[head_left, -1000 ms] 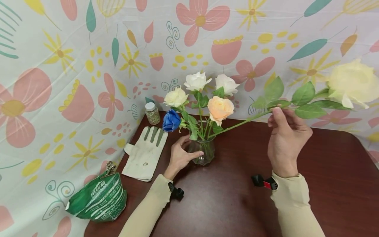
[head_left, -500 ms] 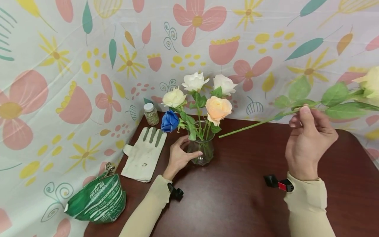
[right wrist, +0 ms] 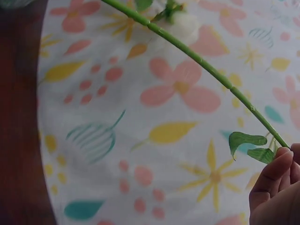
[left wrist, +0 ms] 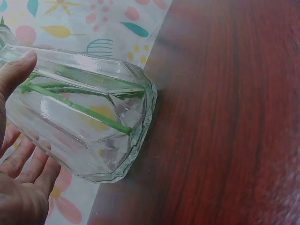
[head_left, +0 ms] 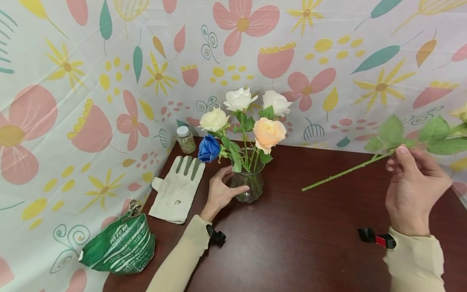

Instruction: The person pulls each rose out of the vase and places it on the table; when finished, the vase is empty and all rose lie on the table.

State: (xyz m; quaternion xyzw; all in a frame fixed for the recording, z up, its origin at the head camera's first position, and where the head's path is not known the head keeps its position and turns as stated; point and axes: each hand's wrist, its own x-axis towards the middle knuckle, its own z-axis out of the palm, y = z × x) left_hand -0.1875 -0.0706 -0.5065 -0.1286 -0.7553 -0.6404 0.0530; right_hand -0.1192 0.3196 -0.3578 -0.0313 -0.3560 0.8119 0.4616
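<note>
A clear glass vase (head_left: 253,190) stands on the table, with green stems (left wrist: 93,112) inside it. My left hand (head_left: 222,192) holds its side, thumb across the front and fingers around the left. From the vase rise a blue rose (head_left: 209,149), a peach rose (head_left: 269,133), a cream rose (head_left: 214,119) and two white roses (head_left: 239,99). Over on the right, my right hand (head_left: 417,186) pinches the stem of another rose (head_left: 346,173) among its leaves. The stem's cut end points left toward the vase, apart from it. Its bloom is nearly all beyond the head view's right edge.
A work glove (head_left: 178,190) lies left of the vase, and a lidded jar (head_left: 186,140) stands behind it. A green bag (head_left: 120,245) with a metal clip sits at the table's left edge. Floral cloth (head_left: 146,89) hangs behind and left of the dark table (head_left: 292,251).
My right hand has drawn the rose to the right, its stem leaving the vase and its bloom passing out of view. My left hand has stayed on the vase.
</note>
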